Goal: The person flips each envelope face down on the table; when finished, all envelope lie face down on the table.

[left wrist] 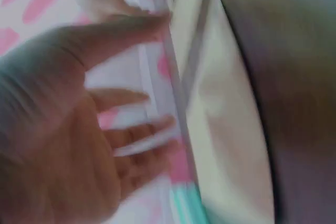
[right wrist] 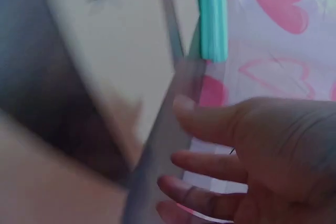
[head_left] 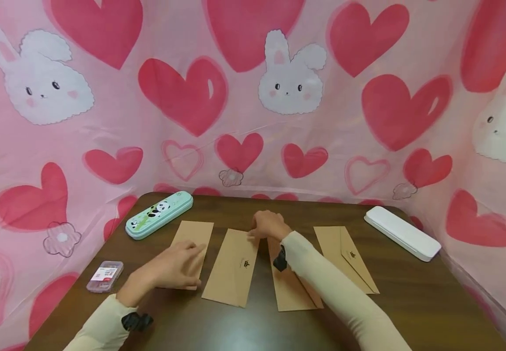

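Note:
Several brown paper envelopes lie in a row on the table. My left hand (head_left: 175, 265) is over the leftmost envelope (head_left: 199, 231), covering part of it; in the left wrist view its fingers (left wrist: 139, 132) are spread, holding nothing. My right hand (head_left: 268, 225) reaches to the far end between the second envelope (head_left: 231, 268), marked with a small dark crown, and the third envelope (head_left: 290, 292), which my forearm partly hides. Relaxed, parted fingers (right wrist: 202, 195) show in the right wrist view, with nothing between them. A rightmost envelope (head_left: 334, 243) lies beyond that forearm, its flap side up.
A mint panda pencil case (head_left: 160, 214) lies at the back left. Near the left edge is a small clear plastic box (head_left: 105, 276) with a label. A white case (head_left: 402, 233) lies at the right on the dark wooden table (head_left: 200, 331). Heart-patterned cloth hangs behind.

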A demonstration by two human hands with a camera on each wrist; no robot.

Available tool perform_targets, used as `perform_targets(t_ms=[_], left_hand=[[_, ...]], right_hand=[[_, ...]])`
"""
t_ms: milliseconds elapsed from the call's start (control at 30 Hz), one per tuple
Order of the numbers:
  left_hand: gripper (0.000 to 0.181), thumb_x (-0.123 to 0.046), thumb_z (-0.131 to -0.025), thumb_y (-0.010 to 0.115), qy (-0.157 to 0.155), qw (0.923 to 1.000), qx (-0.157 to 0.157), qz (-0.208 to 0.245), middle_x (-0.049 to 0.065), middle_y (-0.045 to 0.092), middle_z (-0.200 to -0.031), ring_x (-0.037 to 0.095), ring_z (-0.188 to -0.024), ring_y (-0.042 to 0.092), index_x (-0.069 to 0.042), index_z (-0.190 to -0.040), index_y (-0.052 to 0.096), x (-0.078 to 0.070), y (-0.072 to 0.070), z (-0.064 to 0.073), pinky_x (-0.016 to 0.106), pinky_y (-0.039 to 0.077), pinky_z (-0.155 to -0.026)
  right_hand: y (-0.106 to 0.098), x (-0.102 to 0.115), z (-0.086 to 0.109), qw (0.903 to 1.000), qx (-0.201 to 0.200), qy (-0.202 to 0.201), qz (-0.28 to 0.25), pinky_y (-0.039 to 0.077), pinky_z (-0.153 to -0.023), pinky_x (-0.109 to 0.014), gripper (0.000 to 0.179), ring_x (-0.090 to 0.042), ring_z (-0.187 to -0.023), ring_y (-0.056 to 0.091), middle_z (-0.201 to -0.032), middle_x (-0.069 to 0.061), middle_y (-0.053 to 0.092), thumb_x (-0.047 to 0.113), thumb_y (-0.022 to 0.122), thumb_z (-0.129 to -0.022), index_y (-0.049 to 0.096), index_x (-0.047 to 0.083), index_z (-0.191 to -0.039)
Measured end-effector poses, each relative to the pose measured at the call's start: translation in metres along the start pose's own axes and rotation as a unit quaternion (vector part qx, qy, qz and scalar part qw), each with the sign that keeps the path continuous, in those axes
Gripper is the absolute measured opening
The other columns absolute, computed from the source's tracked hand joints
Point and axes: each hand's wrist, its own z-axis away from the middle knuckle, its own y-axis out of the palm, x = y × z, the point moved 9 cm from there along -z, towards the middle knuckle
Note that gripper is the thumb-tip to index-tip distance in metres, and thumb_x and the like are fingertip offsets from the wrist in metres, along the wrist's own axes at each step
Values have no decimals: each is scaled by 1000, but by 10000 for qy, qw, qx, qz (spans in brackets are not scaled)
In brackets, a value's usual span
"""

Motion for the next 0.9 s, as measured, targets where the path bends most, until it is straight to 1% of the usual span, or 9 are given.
perform_targets(t_ms=[67, 133, 267, 400, 500, 600, 700, 767, 900], left_hand=[[88, -40, -77, 90, 379, 9982, 265, 377, 20, 50, -150, 40, -139, 48, -6, -150, 52, -26, 14, -3, 57, 44, -111], [86, -38, -79, 89, 544, 9947, 668, 568, 22, 42, -159, 43, -148, 40, -7, -150, 52, -46, 30, -6, 58, 40, -115], [80, -36, -80, 89, 528, 9931, 1010, 260, 22, 41, -160, 42, -149, 41, -6, -146, 57, -68, 46, -16, 54, 42, -116], [79, -37, -79, 89, 430, 9935, 1053, -76, 23, 47, -157, 43, -145, 45, -4, -143, 59, -73, 47, -24, 53, 42, -116], [84, -39, -79, 89, 437, 9937, 1022, -130, 22, 50, -155, 39, -142, 50, 0, -145, 55, -71, 48, -26, 50, 43, -115], [92, -39, -79, 89, 383, 9944, 979, 61, 20, 48, -157, 35, -141, 51, 1, -150, 47, -67, 48, -25, 50, 43, -115], [98, -39, -79, 89, 384, 9944, 947, 284, 21, 42, -161, 36, -143, 50, -5, -157, 39, -65, 48, -25, 51, 43, -115], [101, -39, -80, 89, 430, 9936, 959, 406, 22, 36, -164, 38, -146, 46, -10, -161, 34, -65, 49, -25, 53, 42, -116], [110, -41, -79, 89, 590, 9908, 1011, 680, 21, 23, -170, 38, -150, 40, -21, -165, 24, -67, 51, -24, 54, 41, -116]], right_hand=[[8, -5, 6, 9997, 218, -70, -50, 49, -99, -53, 35, -27, -114, 67, -126, -2, 73, 39, 76, -93, 76, 17, -120], [16, -6, 9, 9990, 293, -281, -170, 51, -99, -51, 32, -26, -114, 67, -127, -4, 72, 31, 75, -94, 75, 14, -121], [23, -8, 9, 9978, 238, -543, -292, 52, -97, -46, 21, -26, -108, 66, -122, -8, 71, 10, 66, -95, 73, 8, -115], [23, -12, 6, 9971, 358, -535, -411, 45, -106, -50, 19, -27, -107, 63, -117, -8, 69, 4, 60, -96, 70, 8, -112], [21, -17, 3, 9951, 490, -547, -657, 36, -115, -57, 24, -24, -107, 62, -112, -5, 68, -1, 57, -95, 69, 11, -113], [15, -22, 1, 9890, 568, -801, -1106, 43, -109, -52, 34, -21, -98, 59, -105, -7, 67, -12, 52, -91, 69, 9, -112], [6, -21, 3, 9794, 530, -1298, -1453, 51, -92, -37, 39, -17, -93, 58, -107, -8, 69, -16, 53, -87, 72, 7, -112], [-1, -19, 6, 9720, 471, -1653, -1603, 53, -84, -30, 37, -16, -93, 59, -110, -10, 71, -14, 57, -87, 74, 7, -112], [-12, -20, 8, 9629, 236, -1923, -1879, 56, -85, -31, 25, -17, -99, 65, -119, -10, 72, -1, 65, -93, 77, 10, -112]])
